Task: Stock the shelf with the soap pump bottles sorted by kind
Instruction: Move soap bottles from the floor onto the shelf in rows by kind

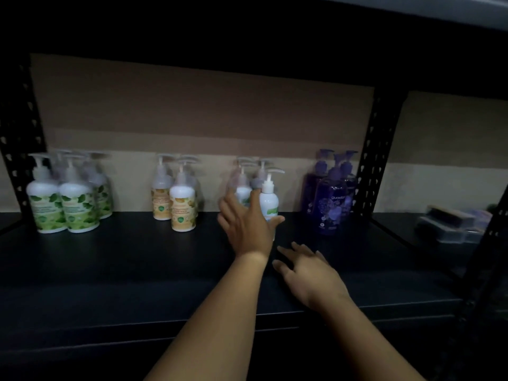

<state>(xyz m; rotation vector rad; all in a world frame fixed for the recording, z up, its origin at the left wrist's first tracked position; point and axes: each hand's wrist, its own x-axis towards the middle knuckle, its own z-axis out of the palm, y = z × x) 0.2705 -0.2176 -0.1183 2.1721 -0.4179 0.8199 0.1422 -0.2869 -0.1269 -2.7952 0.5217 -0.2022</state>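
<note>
Soap pump bottles stand upright in four clusters along the back of the dark shelf: green-leaf bottles at 9 o'clock, yellow-label bottles nearer centre, blue-and-white bottles in the middle, purple bottles at 3 o'clock. The left hand reaches in with fingers spread and straight, touching the front blue-and-white bottle, thumb against its lower side; whether it grips I cannot tell. The right hand rests flat and released on the shelf toward 5 o'clock, holding nothing. A clear box sits beyond the black upright
</note>
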